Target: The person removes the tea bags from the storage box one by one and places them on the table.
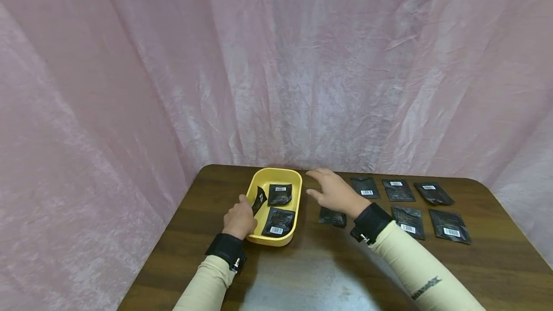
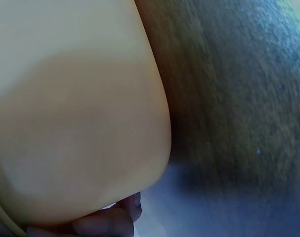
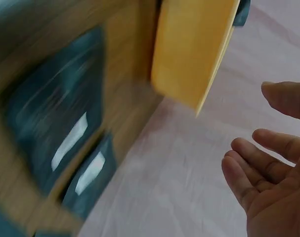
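Observation:
A yellow plastic basket (image 1: 268,240) stands on the table, and my left hand (image 1: 240,218) grips its near left rim. In the left wrist view, fingertips (image 2: 107,222) curl at the edge of the basket wall (image 2: 85,128). Three black packets with white barcode labels lie inside; one packet (image 1: 259,200) leans against the left wall beside my left hand. My right hand (image 1: 334,191) hovers just right of the basket, thumb and fingers apart, holding nothing. A black packet (image 1: 332,217) lies on the table below it, partly hidden by the hand.
Several more black packets lie right of my right hand in two rough rows, among them a back-row packet (image 1: 398,190) and a front-row packet (image 1: 450,226). The wooden table (image 1: 173,253) ends at a pink curtain (image 1: 276,71) behind it.

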### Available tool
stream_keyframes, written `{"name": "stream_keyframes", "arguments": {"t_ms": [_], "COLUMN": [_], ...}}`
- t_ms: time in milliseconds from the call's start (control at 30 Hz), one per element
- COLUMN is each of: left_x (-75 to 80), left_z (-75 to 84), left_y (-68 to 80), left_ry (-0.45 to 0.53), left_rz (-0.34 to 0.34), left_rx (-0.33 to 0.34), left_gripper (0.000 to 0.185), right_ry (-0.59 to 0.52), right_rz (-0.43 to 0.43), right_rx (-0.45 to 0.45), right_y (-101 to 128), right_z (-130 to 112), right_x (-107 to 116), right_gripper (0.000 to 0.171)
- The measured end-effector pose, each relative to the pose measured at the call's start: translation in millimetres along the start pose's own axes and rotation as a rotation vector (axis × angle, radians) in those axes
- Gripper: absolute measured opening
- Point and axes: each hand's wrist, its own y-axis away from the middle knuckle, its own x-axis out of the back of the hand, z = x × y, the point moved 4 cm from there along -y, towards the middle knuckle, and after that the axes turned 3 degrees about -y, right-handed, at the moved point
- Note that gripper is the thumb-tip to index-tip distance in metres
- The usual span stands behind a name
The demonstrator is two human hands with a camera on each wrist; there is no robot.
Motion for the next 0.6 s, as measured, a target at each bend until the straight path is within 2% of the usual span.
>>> {"name": "stream_keyframes", "arguments": {"t_ms": [367,600], "left_x": [3.4,1.2], "left_z": [-6.6,-11.0], "left_y": [-2.9,-5.0], "left_ry": [-0.001,-0.018], "left_rz": [0.016,0.018], "left_rx": [0.006,-0.009], "left_gripper": [0.057,0.055], "right_ry": [-0.162,-0.212], "right_rz": [-0.161,-0.244], "right_rx": [0.041,0.040], "right_y": [-56,-75], "right_z": [-40,-56], "right_x": [-63,-96], "right_gripper": [0.069,0.075]}}
